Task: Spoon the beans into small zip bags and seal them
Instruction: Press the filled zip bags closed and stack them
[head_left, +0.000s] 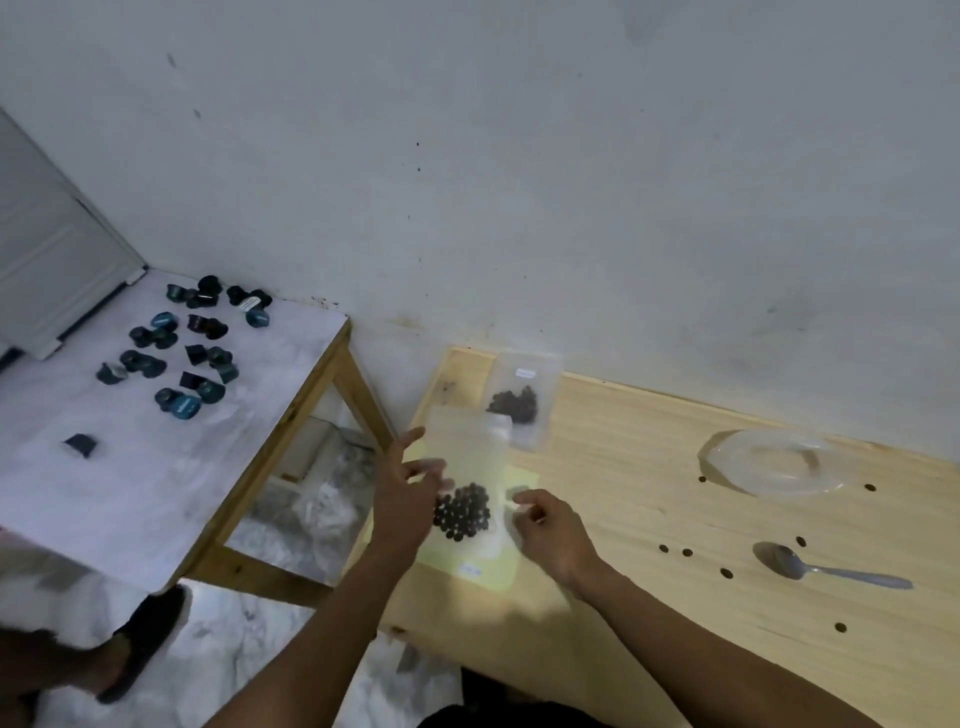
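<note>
A small clear zip bag (470, 457) lies at the left end of the wooden table (649, 499), with a clump of dark beans (462, 512) in its lower half. My left hand (408, 493) hovers over the bag's left edge with fingers spread, blurred. My right hand (553, 535) pinches thumb and forefinger at the bag's right edge. A second zip bag with beans (522, 402) lies just behind it by the wall. A metal spoon (831, 569) rests on the table to the right, bowl empty.
A clear plastic dish (774, 462) sits at the back right. Loose beans (675, 550) are scattered around the spoon. A pale yellow sheet (498, 569) lies under the bag. A white side table (130, 467) on the left holds several dark capsules (182, 343).
</note>
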